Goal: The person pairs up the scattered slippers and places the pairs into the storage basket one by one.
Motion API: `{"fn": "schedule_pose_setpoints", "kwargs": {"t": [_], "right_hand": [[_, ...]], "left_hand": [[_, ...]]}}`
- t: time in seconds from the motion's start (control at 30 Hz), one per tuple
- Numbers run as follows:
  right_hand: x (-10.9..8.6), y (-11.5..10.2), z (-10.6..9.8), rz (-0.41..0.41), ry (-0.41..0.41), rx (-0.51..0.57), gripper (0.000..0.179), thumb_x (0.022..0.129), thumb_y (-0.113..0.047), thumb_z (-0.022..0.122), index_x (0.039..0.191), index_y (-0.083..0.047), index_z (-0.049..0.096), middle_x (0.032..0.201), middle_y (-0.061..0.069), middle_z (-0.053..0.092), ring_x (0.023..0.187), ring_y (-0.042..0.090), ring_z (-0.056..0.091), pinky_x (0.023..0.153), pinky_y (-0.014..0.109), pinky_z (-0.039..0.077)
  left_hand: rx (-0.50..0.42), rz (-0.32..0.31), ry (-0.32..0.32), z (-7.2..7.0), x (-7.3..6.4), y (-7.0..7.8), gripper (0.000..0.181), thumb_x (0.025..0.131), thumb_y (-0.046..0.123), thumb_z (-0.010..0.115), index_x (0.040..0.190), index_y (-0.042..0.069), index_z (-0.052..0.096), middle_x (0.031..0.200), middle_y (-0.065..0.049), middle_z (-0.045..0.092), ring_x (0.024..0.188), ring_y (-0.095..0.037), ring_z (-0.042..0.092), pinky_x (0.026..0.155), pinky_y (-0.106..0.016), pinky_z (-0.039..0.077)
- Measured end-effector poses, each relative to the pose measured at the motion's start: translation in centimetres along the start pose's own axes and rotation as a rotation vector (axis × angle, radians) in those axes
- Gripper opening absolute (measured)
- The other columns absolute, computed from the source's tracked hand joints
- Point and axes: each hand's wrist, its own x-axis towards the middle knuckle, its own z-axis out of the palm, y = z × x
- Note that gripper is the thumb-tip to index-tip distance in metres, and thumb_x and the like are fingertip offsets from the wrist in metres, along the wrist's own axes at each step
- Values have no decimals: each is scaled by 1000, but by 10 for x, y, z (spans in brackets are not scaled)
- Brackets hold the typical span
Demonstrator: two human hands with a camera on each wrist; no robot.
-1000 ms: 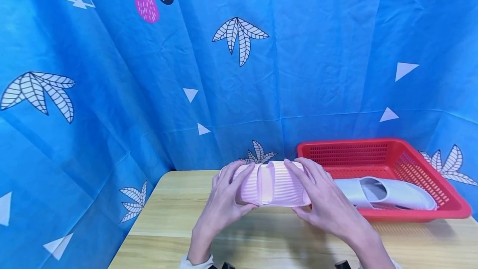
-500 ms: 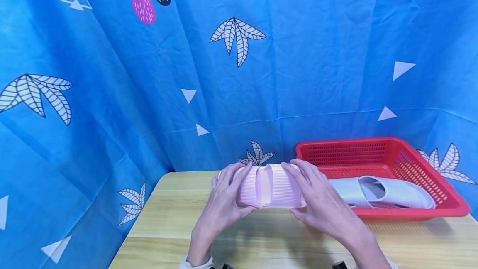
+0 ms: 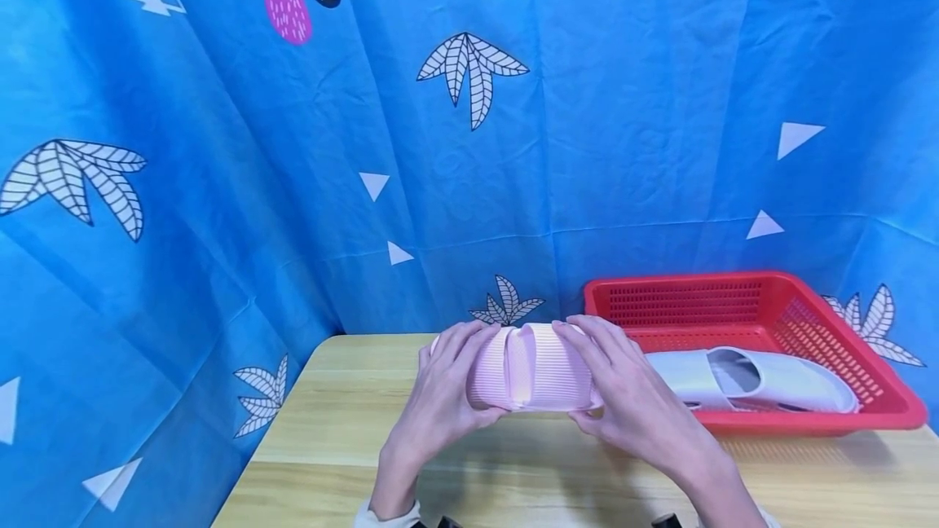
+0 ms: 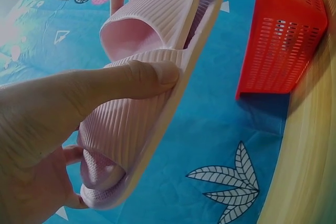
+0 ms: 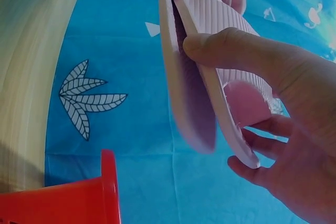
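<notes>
Two pink ribbed slippers (image 3: 559, 369) are fitted one into the other, held up above the wooden table in the head view. At their left end my left hand (image 3: 438, 389) grips them, its thumb (image 4: 152, 77) lying across a ribbed strap in the left wrist view. The right hand (image 3: 634, 398) holds the other end, with its thumb (image 5: 207, 48) pressed on a sole edge and the fingers underneath. A narrow gap shows between the two soles (image 5: 194, 111) in the right wrist view. The fingers partly hide both ends.
A red plastic basket (image 3: 898, 410) stands on the table (image 3: 323, 422) to the right, just beyond the right hand. White slippers (image 3: 800, 381) lie inside it. A blue patterned curtain (image 3: 623, 145) hangs behind the table and along its left side.
Both hands keep their hold on the pink slippers, which have sunk very slightly. The right hand has shifted a little to the left.
</notes>
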Motion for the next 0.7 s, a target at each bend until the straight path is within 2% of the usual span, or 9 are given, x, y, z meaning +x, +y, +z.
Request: {"fn": "schedule_pose_setpoints", "kwargs": {"t": [0.33, 0.5, 0.7], "right_hand": [[2, -1, 1, -30, 20, 11, 120, 51, -18, 105, 153, -17, 43, 148, 10, 48, 140, 31, 39, 101, 61, 48], [1, -1, 1, -35, 32, 16, 119, 51, -17, 105, 153, -16, 44, 148, 10, 48, 139, 31, 40, 100, 59, 49], [2, -3, 2, -32, 23, 51, 118, 51, -15, 105, 153, -18, 44, 148, 6, 47, 138, 28, 40, 91, 51, 56]], "left_hand": [[-11, 24, 34, 2, 1, 3, 111, 52, 39, 104, 148, 20, 51, 145, 0, 53, 135, -23, 43, 96, -53, 42], [-21, 22, 49, 1, 1, 4, 112, 51, 38, 104, 148, 21, 52, 144, 1, 53, 135, -21, 44, 95, -53, 41], [-39, 22, 42, 0, 1, 5, 110, 51, 36, 105, 147, 19, 54, 143, -2, 55, 134, -22, 46, 94, -53, 43]]}}
